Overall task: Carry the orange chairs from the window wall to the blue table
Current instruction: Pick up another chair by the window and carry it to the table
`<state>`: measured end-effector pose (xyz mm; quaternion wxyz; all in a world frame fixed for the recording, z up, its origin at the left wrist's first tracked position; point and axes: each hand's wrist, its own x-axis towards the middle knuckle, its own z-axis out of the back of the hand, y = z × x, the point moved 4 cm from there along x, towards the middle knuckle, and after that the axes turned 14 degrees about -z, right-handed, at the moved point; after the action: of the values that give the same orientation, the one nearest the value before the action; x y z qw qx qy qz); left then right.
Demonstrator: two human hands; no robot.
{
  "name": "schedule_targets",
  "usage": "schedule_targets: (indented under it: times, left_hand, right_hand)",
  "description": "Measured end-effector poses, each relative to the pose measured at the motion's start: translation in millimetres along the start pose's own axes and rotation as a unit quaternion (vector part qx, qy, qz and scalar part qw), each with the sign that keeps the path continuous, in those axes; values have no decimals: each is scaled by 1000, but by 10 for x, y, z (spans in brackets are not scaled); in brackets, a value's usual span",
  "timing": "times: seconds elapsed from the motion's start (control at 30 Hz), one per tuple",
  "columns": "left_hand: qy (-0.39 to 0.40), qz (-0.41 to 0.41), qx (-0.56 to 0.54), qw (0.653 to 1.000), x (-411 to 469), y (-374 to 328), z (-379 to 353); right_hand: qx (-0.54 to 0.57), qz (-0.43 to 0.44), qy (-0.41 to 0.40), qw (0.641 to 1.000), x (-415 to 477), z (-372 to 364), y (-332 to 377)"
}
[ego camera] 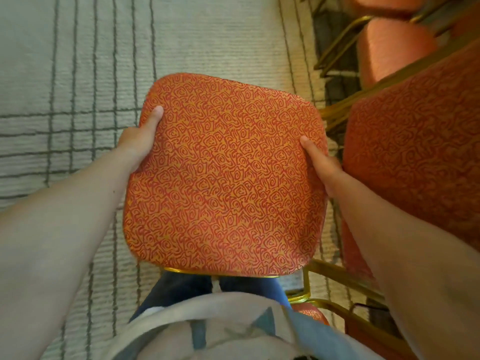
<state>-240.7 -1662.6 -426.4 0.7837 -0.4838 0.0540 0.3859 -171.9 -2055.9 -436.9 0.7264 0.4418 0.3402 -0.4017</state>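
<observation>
Left hand: the left hand (139,140) grips the left edge of the orange chair seat (223,178); the thumb lies on top of the fabric, and the forearm reaches in from the lower left.
Right hand: the right hand (323,167) grips the right edge in the same way, thumb on top, forearm coming from the lower right.
Fingers: both hands are clamped on the seat; only the thumbs show, the other fingers are under the cushion.
Chair position: the seat is between the two hands, in front of the person's body, above the pale carpet (78,74) with dark lines.
Chair direction: the seat is seen flat from above, slightly turned; its longer side runs away from the person.
Hidden parts: the chair's legs and back are not visible; only a thin gold frame edge (220,272) shows at the near side.
Neighbours: more orange chairs (415,152) stand just beside it on the right, cut off by the picture edge and partly blurred.
</observation>
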Motion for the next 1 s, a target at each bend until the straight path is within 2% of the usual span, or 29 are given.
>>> schedule_targets:
  times: [0.2,0.43,0.57,0.7,1.0]
  left_hand:
    - [-3,-22,-29,999,-123,-163,682]
    - [-8,-26,-10,1000,-209,63,1216]
    - [-59,-37,-5,998,-155,140,1470]
    - [-68,-64,4,996,-32,47,1664]
    - [-90,-61,2,994,473,-313,1865]
  right_hand:
    - [-6,65,20,998,-716,-179,384]
    - [-10,78,45,996,-1055,-579,354]
    - [-6,116,43,992,-1174,-797,465]
    - [6,118,26,993,-1239,-928,645]
    - [-15,133,40,990,-1048,-1175,1432]
